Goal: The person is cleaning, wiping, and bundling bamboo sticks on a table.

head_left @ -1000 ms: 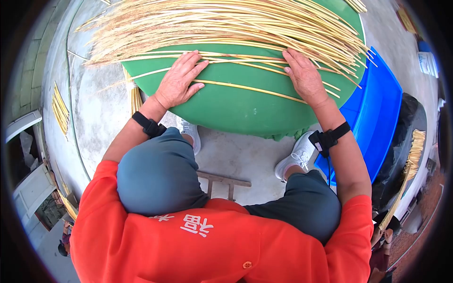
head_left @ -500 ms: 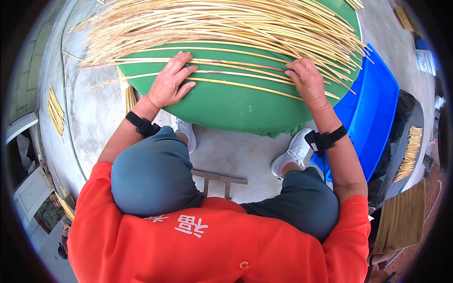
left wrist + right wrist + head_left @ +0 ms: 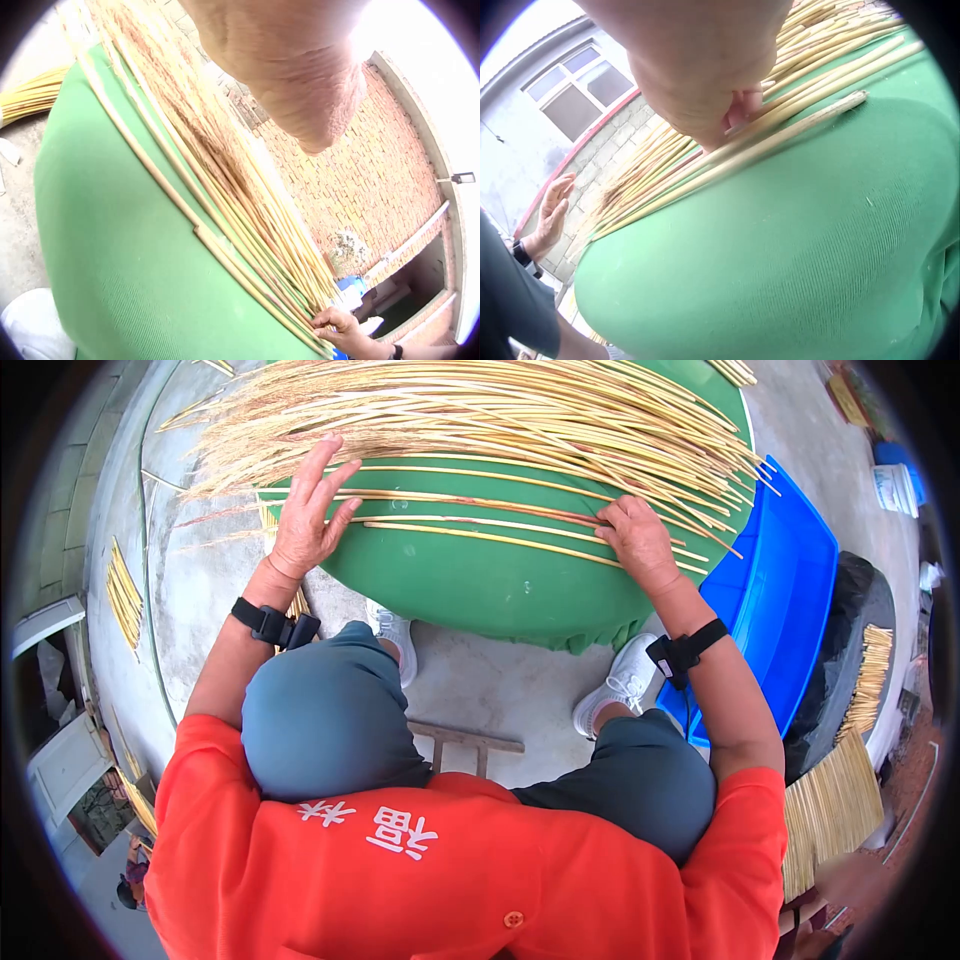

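Note:
Several loose, slender dried stalks (image 3: 480, 534) lie side by side on the green-covered table (image 3: 450, 595), in front of a large pile of similar stalks (image 3: 490, 420) with feathery heads to the left. My right hand (image 3: 638, 542) has curled fingers pinching some of the loose stalks near their bare right ends. The right wrist view shows its fingertips (image 3: 742, 109) low against the stalks. At the table's left edge, my left hand (image 3: 312, 510) spreads its fingers near the feathery ends. In the right wrist view this left hand (image 3: 547, 217) appears raised, holding nothing.
A blue plastic tub (image 3: 790, 590) stands against the table's right side. Beyond it, bundled stalks (image 3: 868, 680) lie on a dark surface. Another bundle (image 3: 125, 590) is on the floor at left. A person's arm and a sheet of stalks (image 3: 830, 810) show at lower right.
My left hand has moved left from the stalks' middle toward their feathery ends, fingers spreading. My right hand's fingers have curled onto the stalks. The loose stalks have spread apart, nearer my body.

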`<state>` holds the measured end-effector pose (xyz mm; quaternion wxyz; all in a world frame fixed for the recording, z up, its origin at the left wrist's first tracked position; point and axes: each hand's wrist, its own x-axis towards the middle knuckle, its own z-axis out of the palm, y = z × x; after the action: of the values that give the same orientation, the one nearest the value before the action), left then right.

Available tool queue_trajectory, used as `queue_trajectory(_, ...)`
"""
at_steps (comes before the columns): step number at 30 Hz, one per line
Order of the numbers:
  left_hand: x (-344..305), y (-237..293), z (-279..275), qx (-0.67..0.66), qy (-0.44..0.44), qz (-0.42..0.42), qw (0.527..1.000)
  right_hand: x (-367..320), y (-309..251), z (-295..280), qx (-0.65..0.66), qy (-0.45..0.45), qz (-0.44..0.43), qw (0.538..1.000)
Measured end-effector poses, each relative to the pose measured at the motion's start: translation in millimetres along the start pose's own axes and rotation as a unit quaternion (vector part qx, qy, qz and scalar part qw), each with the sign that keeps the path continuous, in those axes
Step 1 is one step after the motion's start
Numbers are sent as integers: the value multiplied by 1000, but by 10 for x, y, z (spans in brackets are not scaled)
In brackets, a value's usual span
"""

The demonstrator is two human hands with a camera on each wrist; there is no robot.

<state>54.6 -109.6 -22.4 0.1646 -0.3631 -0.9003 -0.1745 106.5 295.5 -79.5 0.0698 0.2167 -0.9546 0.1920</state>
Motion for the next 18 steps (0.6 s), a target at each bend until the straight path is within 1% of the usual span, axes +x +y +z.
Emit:
queue_trajectory(1,101,-46,-252,24,41,-16,999,10,-10,17,-36,2,-23,999)
queue_trajectory(2,188,-106,-530,44,70,-47,995,26,-12,34,-40,11,-31,999)
queue_trajectory(3,295,-145,-829,25,103,-77,991,34,0,51,-76,-5,-46,996)
queue_trajectory(4,356,-213,-1068,-103,160,-136,972,47,6,49,-112,-21,-62,992)
queue_trajectory(5,463,-102,-1402,-200,191,-177,944,65,4,18,-130,-46,-75,988)
queue_trajectory(6,578,57,-1742,-297,218,-216,904,69,35,40,-133,-38,-83,987)
queue_trajectory(8,747,397,-2218,-455,265,-223,821,101,98,53,-121,-49,-84,988)
queue_trajectory(9,782,561,-2333,-545,213,-192,788,136,65,-39,-103,-64,-76,990)
queue_trajectory(10,800,756,-2401,-626,157,-158,747,178,29,-127,-108,-59,-86,989)
queue_trajectory(12,814,1374,-2155,-536,162,-158,813,220,-48,-296,-51,-63,-29,996)
queue_trajectory(13,848,1499,-2067,-584,114,-160,788,230,-104,-439,-34,-16,-66,997)
queue_trajectory(14,863,1597,-1980,-631,62,-158,757,252,-224,-664,-40,-13,-65,997)
queue_trajectory(16,829,1684,-1656,-648,-24,-210,732,275,-506,-1156,-77,-30,-42,996)
queue_trajectory(17,790,1637,-1484,-684,-56,-246,685,285,-501,-1307,-127,-25,-58,990)
queue_trajectory(18,763,1572,-1305,-715,-88,-282,633,286,-541,-1474,-109,-31,-52,992)
